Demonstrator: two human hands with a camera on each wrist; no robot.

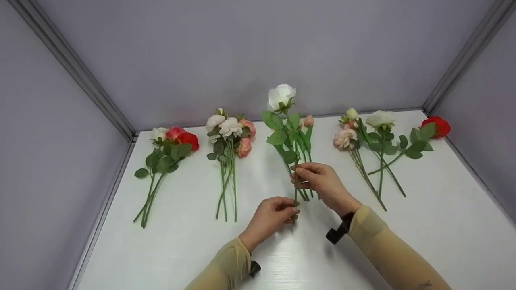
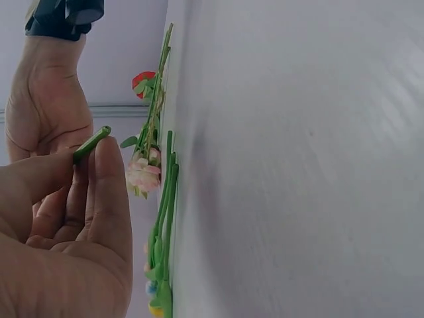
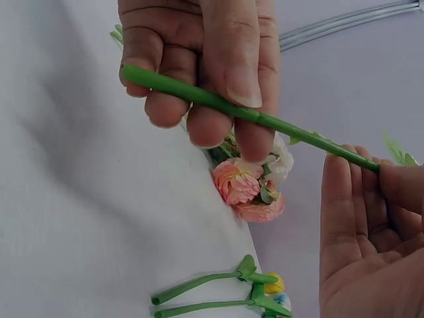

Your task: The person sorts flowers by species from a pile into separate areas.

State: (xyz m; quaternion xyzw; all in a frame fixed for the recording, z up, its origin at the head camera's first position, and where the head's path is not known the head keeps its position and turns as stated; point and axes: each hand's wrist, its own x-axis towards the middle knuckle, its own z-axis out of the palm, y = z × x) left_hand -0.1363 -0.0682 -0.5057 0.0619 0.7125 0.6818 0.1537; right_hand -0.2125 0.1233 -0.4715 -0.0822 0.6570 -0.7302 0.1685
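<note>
Fingers (image 2: 109, 199) of left hand (image 1: 271, 217) and right hand (image 1: 324, 183) pinch the white flower (image 1: 281, 96) by its stem (image 1: 296, 191).

Soft shadows, pale glare on tabletop (image 1: 284, 257)

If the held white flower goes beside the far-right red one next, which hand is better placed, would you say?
Probably the right hand: it pinches the stem higher, nearer the white bloom, and is closer to the red flower. The left hand pinches its lower end.

Back panel (image 1: 258, 44): grey, 12 o'clock
Metal rails (image 1: 74, 66): 10 and 2 o'clock
Tabletop (image 1: 288, 257): white, shiny, 6 o'clock
</note>
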